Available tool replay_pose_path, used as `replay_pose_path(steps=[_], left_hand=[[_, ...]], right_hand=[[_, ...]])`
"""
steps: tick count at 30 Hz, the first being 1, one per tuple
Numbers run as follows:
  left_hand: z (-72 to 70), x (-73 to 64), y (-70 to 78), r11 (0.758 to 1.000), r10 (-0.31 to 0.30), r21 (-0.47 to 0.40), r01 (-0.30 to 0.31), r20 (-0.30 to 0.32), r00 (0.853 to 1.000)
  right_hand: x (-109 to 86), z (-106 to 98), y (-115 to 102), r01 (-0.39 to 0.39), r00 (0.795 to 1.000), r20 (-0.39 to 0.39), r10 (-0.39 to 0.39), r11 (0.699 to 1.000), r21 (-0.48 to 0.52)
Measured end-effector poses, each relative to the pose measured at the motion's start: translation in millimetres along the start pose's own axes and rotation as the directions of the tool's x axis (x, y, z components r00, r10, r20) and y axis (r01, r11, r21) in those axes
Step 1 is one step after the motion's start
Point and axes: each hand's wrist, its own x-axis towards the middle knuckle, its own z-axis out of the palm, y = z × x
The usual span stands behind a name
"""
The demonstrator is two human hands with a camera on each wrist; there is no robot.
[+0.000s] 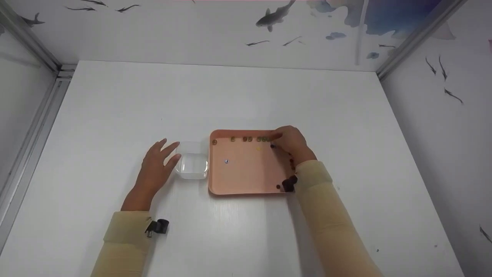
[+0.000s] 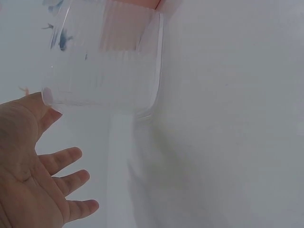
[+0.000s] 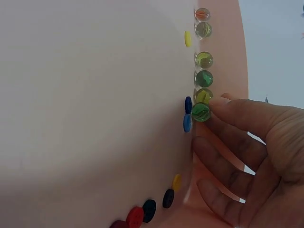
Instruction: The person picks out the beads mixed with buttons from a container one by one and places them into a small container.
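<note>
My right hand (image 1: 290, 142) is at the back right corner of a shallow pink tray (image 1: 246, 175). In the right wrist view its thumb and index finger pinch a green glass marble (image 3: 201, 112), beside a yellow-swirled marble (image 3: 204, 96). Two blue buttons (image 3: 187, 122) lie right by that marble. My left hand (image 1: 153, 165), fingers spread, is at the left side of a clear plastic container (image 1: 192, 176). Its thumb and index fingertips are right at the container's wall, which is see-through in the left wrist view.
Several more marbles (image 1: 247, 139) line the tray's back wall. Red (image 3: 135, 217), dark (image 3: 149, 211) and yellow buttons (image 3: 176, 182) lie along its right side. A small pale piece (image 1: 226, 161) sits inside, left of centre. White panels (image 1: 192, 34) with painted fish enclose the white table (image 1: 153, 92).
</note>
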Motion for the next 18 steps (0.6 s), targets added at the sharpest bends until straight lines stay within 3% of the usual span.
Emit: replay_pose_path(steps=[18], left_hand=[[0.7,0.6,-2.3,0.999,0.018,-0.044,-0.019,-0.002,1.0]], right_hand=[[0.9,3.5,-0.1,0.081,0.996,-0.033,-0.086,0.989,-0.122]])
